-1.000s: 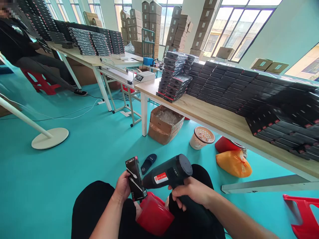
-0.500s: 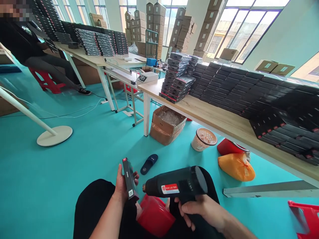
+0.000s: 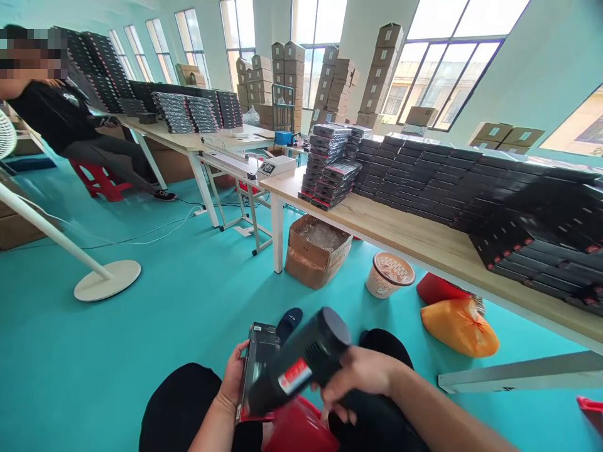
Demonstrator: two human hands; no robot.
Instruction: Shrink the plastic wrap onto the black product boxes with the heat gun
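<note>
A flat black box (image 3: 262, 345) rests in my left hand (image 3: 232, 376), which is closed around its left edge; the box's broad face is turned up toward me. My right hand (image 3: 343, 386) grips the handle of a dark heat gun (image 3: 313, 351) with a red and white label. The gun's barrel slants down to the left and covers the lower part of the box. Its nozzle end is blurred, and I cannot tell whether it touches the box. Between my knees shows a red plastic stool (image 3: 304, 427).
Ahead to the right, a wooden table (image 3: 391, 220) bears stacked black boxes (image 3: 424, 179). Beneath it are an open carton (image 3: 313, 257), a woven basket (image 3: 387, 276) and an orange bag (image 3: 459, 326). A slipper (image 3: 289, 323) lies on the floor. A fan base (image 3: 107, 280) and a seated person (image 3: 94, 132) are left.
My left hand has turned the box from its narrow side to its broad face. The heat gun has swung left and tipped downward over it. My view has tilted up slightly.
</note>
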